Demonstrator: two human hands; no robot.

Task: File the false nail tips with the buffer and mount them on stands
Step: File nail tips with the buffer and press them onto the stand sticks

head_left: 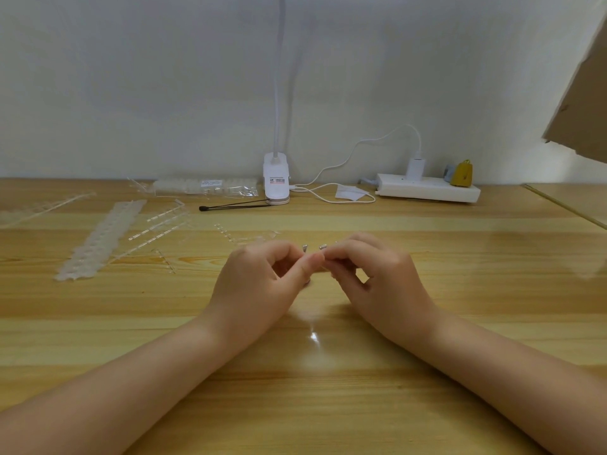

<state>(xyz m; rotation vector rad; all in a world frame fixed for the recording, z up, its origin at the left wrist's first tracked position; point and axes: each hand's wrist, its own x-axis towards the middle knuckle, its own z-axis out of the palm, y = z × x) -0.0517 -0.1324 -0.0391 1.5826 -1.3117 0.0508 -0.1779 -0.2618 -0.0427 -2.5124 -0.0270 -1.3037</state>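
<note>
Basically, both your hands meet mid-desk in front of the clip lamp (276, 178). Left hand (262, 277) and right hand (364, 274) have fingers curled in a pinch grip on one small clear piece (323, 257). Probably a nail tip or stand, too small to tell which. Two small metal-looking ends (322, 247) poke up just behind your fingertips.

Handling, my read: featherweight, thin stiff plastic, slick, springy enough to ping away if squeezed. Hold it by the side edges near the base, light pressure, no bending.

Left of the lamp: white strip of tips (101, 239), clear stand sticks (161, 226) beside it, bagged tips (203, 187) by the wall. I can't make out a buffer.
</note>
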